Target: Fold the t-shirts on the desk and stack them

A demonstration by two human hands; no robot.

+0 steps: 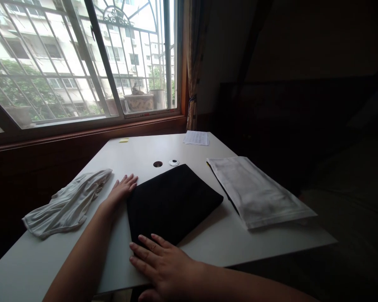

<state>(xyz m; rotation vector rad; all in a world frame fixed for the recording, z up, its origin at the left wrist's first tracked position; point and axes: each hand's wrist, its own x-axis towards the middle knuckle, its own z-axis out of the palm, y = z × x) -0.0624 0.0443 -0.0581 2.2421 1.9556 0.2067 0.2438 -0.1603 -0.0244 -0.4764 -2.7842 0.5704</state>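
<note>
A flat black folded cloth-like piece (173, 201) lies in the middle of the white table (138, 151). At its far left corner rests my left hand (122, 191), fingers stretched out, the fingertips by the edge. My right hand (164, 262) lies flat with fingers spread over the near corner of the black piece. Neither hand grips anything. To the left is a crumpled light grey cloth (71, 203). On the right lies a whitish, semi-see-through flat bag (258, 193) with a dark edge along its left side; its contents are unclear.
Printed papers (196, 138) lie at the back edge. A yellow sticky note (124, 140) is at the back left. A round cable hole (158, 164) and its white cover (174, 162) sit behind the black piece. Beyond are a barred window (129, 63) and a curtain (193, 63).
</note>
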